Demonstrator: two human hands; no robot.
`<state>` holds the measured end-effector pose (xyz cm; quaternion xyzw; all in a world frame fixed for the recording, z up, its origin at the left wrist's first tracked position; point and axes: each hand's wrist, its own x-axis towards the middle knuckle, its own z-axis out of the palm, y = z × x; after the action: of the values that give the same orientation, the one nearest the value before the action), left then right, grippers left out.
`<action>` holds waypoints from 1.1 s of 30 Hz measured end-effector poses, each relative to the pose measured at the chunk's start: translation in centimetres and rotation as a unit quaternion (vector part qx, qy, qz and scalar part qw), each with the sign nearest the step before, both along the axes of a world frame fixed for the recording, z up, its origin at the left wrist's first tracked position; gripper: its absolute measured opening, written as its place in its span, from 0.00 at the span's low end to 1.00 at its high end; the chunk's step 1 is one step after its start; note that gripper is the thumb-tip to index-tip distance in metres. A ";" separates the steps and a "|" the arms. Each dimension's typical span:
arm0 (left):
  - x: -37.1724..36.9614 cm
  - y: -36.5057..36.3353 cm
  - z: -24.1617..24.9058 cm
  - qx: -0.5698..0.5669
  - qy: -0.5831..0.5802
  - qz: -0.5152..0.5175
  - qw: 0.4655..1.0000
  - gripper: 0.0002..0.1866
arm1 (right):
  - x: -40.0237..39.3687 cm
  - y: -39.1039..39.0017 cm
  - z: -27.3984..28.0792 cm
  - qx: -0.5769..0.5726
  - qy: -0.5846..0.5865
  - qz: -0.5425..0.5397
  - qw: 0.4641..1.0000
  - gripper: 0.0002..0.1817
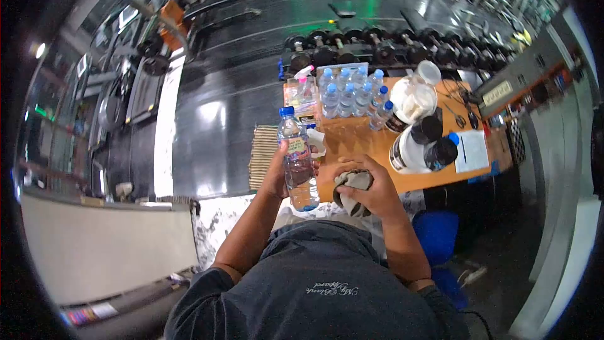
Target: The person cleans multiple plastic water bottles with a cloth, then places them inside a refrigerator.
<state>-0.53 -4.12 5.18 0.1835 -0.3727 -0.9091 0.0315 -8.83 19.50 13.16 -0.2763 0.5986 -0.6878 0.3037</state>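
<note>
My left hand point(277, 173) is wrapped round a clear plastic water bottle point(301, 179) with a blue cap and a yellowish label; the bottle stands nearly upright in front of my body. To its right, my right hand point(377, 192) grips a crumpled grey-green cloth point(353, 190), apart from the bottle. Both hands are at the near edge of the wooden table point(352, 141). Behind the held bottle, a white piece of paper or tissue point(316, 143) shows partly.
Several blue-capped bottles point(346, 99) stand in rows on the table, beside a spray bottle point(304, 82), white tubs point(412, 102), a dark shaker point(441, 153), scissors point(458, 117) and a paper sheet point(472, 151). A blue chair point(435, 236) is at the right; dumbbells point(384, 52) line the back.
</note>
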 end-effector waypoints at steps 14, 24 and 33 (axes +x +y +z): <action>6.8 -3.3 -4.7 -0.059 0.097 -0.423 0.899 0.42 | 21.8 -7.8 -3.4 0.148 0.056 -0.434 0.887 0.38; 15.3 5.7 -2.9 -0.097 0.167 -0.660 0.726 0.53 | 39.1 -4.9 -3.1 0.171 -0.043 -0.618 0.766 0.48; 30.1 8.7 -2.2 -0.084 0.250 -0.810 0.524 0.55 | 58.0 -9.7 -4.7 0.135 -0.054 -0.766 0.627 0.51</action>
<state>29.55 4.63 2.95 -0.4356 -0.4124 -0.5161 -0.6114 49.22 9.76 8.47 0.3634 0.6633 -0.5975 -0.2665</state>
